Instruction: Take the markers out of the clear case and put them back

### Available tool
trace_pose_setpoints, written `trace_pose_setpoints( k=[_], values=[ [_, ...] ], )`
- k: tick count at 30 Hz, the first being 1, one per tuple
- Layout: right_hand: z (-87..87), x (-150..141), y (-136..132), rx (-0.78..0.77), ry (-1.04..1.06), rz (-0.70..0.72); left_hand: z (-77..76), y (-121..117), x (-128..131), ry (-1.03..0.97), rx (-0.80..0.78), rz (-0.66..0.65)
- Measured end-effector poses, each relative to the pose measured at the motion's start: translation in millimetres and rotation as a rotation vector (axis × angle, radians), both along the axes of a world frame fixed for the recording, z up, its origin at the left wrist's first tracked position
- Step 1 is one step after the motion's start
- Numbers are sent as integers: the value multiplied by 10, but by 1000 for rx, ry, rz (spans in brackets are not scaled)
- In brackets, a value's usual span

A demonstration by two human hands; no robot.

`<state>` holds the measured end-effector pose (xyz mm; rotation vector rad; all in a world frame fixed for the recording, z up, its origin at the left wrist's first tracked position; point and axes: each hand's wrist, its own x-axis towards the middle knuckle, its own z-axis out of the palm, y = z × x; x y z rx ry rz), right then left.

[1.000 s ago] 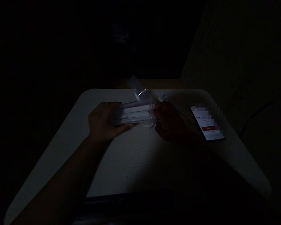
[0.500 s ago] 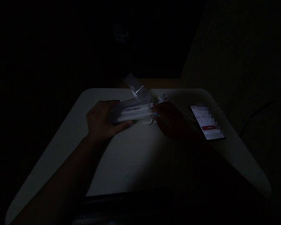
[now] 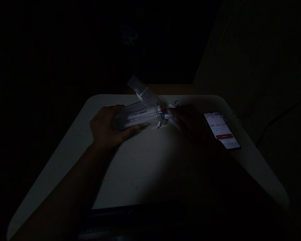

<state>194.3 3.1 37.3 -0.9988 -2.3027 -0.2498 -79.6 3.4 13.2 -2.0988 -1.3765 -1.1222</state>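
The scene is very dark. My left hand point(image 3: 106, 129) is wrapped round a clear plastic case point(image 3: 137, 117) that lies on its side on the white table point(image 3: 140, 167). Several white pens show inside it, and its lid flap point(image 3: 137, 87) sticks up behind. My right hand point(image 3: 190, 125) is at the case's open right end, fingers pinched on a white pen point(image 3: 167, 115) that pokes out of the opening. A few more pens point(image 3: 176, 104) lie on the table just behind that hand.
A lit phone point(image 3: 222, 130) showing a timer lies flat on the table to the right of my right hand. A dark object point(image 3: 137, 216) sits at the table's near edge. A cable point(image 3: 281, 117) runs over the dim surface at the far right.
The case has tilted and shifted slightly left in my left hand. My right hand has drawn back to the right, and a pen now sticks out of the opening.
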Motion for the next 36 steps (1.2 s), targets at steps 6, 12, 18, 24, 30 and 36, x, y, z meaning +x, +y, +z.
trace_pose_setpoints(
  k=[6,12,18,24,30,36],
  values=[
    [78,-100,-87,-67,-60,-177,13,-5,8,13,-23,32],
    [41,-133,-66,-171,-38,-144,15,-6,19,37,-28,33],
    [8,-34,4,-137,-133,-147,-4,-1,7,-55,-58,95],
    [-53,195,128,-124,-13,-312,-1,21,12,-177,-117,175],
    [-94,319,176,-148,132,-489,-12,33,2,-195,-114,176],
    [-94,293,196,-298,24,-564,-33,22,0,-152,-92,149]
  ],
)
